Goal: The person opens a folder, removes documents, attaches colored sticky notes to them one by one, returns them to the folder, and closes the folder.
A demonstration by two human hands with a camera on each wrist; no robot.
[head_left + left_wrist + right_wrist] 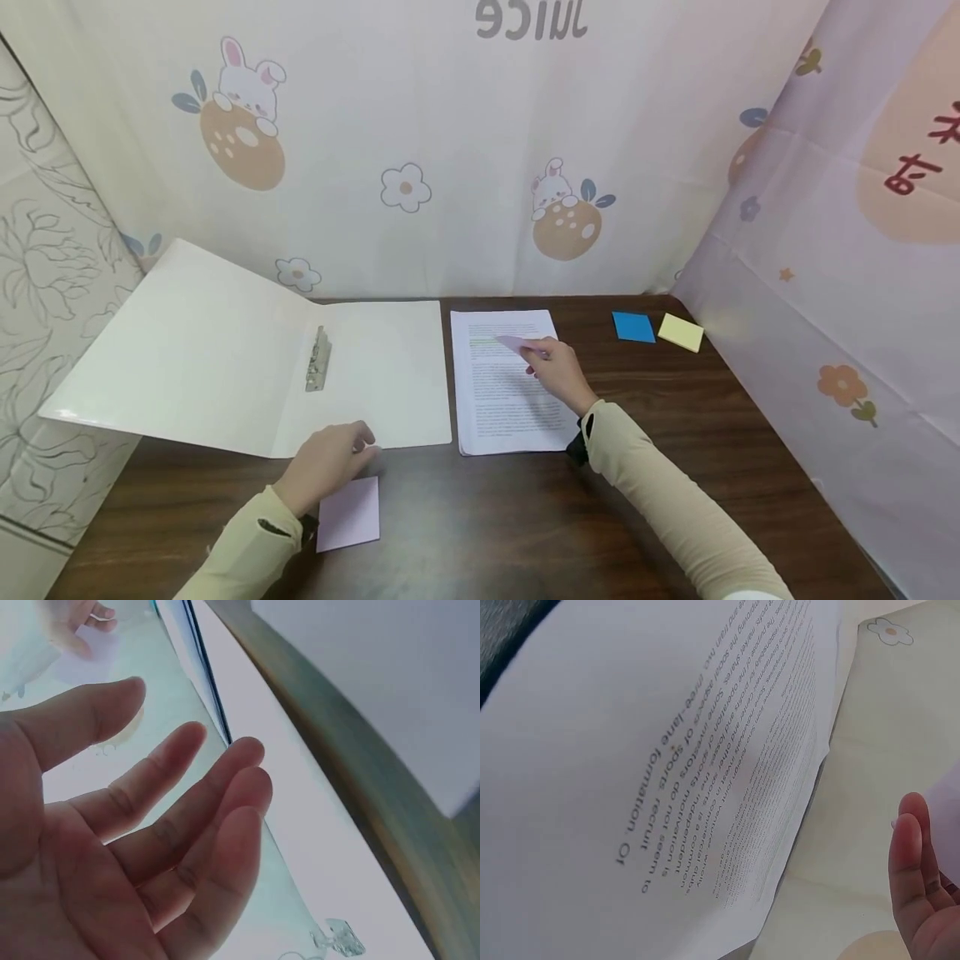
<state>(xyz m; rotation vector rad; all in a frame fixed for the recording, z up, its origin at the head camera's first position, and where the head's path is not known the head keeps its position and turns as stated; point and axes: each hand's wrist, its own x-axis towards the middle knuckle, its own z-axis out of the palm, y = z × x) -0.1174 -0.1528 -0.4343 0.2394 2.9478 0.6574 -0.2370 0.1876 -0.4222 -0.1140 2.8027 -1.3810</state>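
Above a stack of printed sheets (pixel 510 400), my right hand (pixel 558 375) pinches a purple sticky note (pixel 516 342) between thumb and fingers. The same note (pixel 946 817) shows at the right edge of the right wrist view. A green highlighted line crosses the top sheet near the note. My left hand (pixel 330 462) hovers by the front edge of an open white binder (pixel 390 375); its fingers (pixel 187 825) are loosely bent, with nothing between them. Beneath that wrist lies a purple sticky note pad (pixel 351 515), partly covered by the arm.
The binder's cover (pixel 180 358) tilts up on the left, beside its metal clip (pixel 318 360). Blue sticky notes (pixel 633 327) and yellow sticky notes (pixel 681 332) lie at the back right of the dark wooden table (pixel 480 525). Printed curtains (pixel 480 108) enclose the back and right side.
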